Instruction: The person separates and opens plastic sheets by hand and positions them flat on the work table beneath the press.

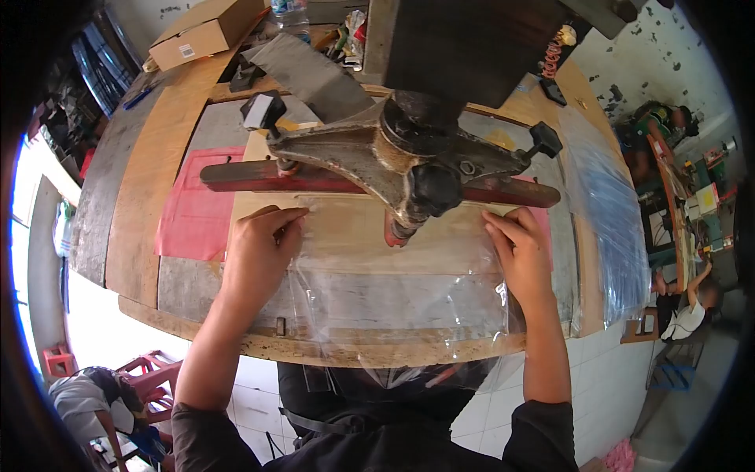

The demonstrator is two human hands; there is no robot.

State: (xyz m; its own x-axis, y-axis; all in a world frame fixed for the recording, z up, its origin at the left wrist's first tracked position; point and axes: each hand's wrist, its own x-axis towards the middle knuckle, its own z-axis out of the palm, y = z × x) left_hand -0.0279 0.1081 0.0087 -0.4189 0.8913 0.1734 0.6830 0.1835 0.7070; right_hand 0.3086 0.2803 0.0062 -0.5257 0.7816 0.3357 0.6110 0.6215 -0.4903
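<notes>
My left hand (266, 240) pinches the left edge of a clear plastic sheet (401, 315), thumb against forefinger. On the other side my right hand (519, 244) grips the right edge the same way. The sheet lies over a tan board (354, 244) and hangs past the table's front edge towards my lap. Just beyond my fingers, a metal press head (338, 147) with black knobs carries a long reddish bar (314, 181) crossways. The bar sits close to the board; whether it touches is unclear. Red sheets (197, 212) show at the left and behind my right hand.
A cardboard box (206, 35) and a grey plate (311, 75) lie at the back left. Stacked clear bluish plastic (605, 228) covers the table's right side. Other people sit at the far right and lower left, near red stools (149, 377).
</notes>
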